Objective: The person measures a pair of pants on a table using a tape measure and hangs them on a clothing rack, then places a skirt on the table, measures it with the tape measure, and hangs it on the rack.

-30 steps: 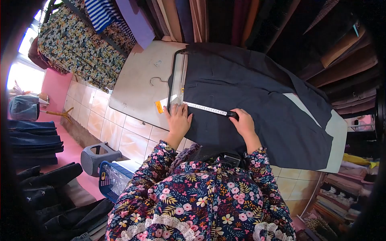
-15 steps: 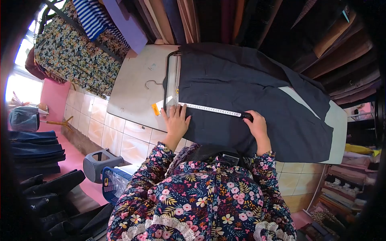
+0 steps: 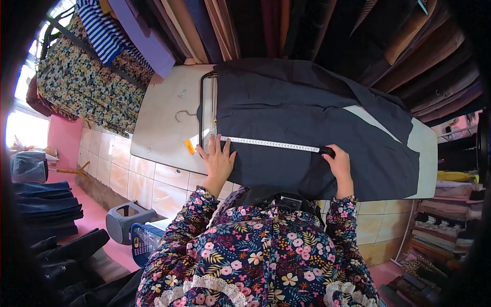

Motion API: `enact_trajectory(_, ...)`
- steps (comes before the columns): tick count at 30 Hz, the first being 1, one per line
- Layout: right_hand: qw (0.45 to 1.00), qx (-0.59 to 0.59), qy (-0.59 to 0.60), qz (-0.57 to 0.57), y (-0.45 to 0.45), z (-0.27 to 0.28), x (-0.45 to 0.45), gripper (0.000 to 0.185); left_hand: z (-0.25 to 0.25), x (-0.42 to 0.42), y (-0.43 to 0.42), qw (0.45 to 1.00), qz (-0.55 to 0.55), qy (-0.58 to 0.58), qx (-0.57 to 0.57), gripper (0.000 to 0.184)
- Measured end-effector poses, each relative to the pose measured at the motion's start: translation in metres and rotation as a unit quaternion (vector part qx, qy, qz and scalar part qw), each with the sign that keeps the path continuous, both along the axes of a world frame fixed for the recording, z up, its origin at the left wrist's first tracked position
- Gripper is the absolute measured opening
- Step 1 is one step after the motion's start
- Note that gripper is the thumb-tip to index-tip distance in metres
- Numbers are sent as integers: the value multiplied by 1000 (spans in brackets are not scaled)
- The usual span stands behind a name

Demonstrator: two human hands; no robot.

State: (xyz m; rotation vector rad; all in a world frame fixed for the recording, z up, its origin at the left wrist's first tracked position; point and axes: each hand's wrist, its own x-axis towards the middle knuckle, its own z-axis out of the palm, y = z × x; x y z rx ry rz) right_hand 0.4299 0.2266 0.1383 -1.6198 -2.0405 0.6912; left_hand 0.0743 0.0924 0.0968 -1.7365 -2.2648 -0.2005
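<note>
Dark grey trousers [image 3: 286, 112] lie on a pale board [image 3: 163, 107], their waist end by a black hanger [image 3: 201, 105] with a metal hook. Across the trousers runs a white measuring tape [image 3: 276, 145]. My left hand [image 3: 219, 162] lies with its fingers spread at the waist end, its fingertips on the tape's end. In my right hand [image 3: 338, 163], the fingers are closed round the black case [image 3: 326, 151] of the tape. Beside my left thumb is an orange tag [image 3: 190, 147].
Clothes [image 3: 204, 30] hang along the back, and floral garments [image 3: 82, 77] at the upper left. A grey stool [image 3: 128, 220] and a blue basket [image 3: 146, 243] stand at the lower left. Folded fabrics [image 3: 445, 215] are stacked at the right.
My right hand has moved right with the tape case, and a longer stretch of tape shows. My left hand stays at the waist end. The view has shifted slightly.
</note>
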Motion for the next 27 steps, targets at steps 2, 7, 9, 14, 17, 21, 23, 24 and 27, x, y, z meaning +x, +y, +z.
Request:
enact_trajectory(2, 1000, 1, -11, -10, 0, -2, 9, 28, -1, 1, 1, 1000, 2, 10, -11, 47)
enact_trajectory(7, 999, -10, -8, -34, 0, -2, 28, 29, -2, 1, 4, 999, -4, 8, -51, 51)
enact_trajectory(9, 999, -10, -1, -37, 1, -1, 35, 29, -6, -2, 3, 999, -11, 10, -45, 51)
enact_trajectory(14, 998, -23, -13, -50, 1, 2, 51, 28, -1, 1, -1, 999, -25, 6, -32, 52)
enact_trajectory(17, 999, -25, -15, -39, 3, 10, 60, 28, 2, 6, 0, 999, -36, -22, -23, 50)
enact_trajectory(21, 999, -28, -2, -27, 4, 9, 70, 27, 2, -5, -6, 999, -26, -17, -38, 47)
enact_trajectory(23, 999, -31, 1, -32, 5, 7, 81, 27, 3, -4, -5, 999, -7, -1, -54, 45)
enact_trajectory(24, 999, -32, 1, -40, 7, 7, 91, 27, 6, 1, -3, 997, 9, -18, -78, 43)
enact_trajectory(27, 999, -18, -8, -49, 6, 8, 109, 27, 13, 6, 3, 996, 39, 24, -82, 43)
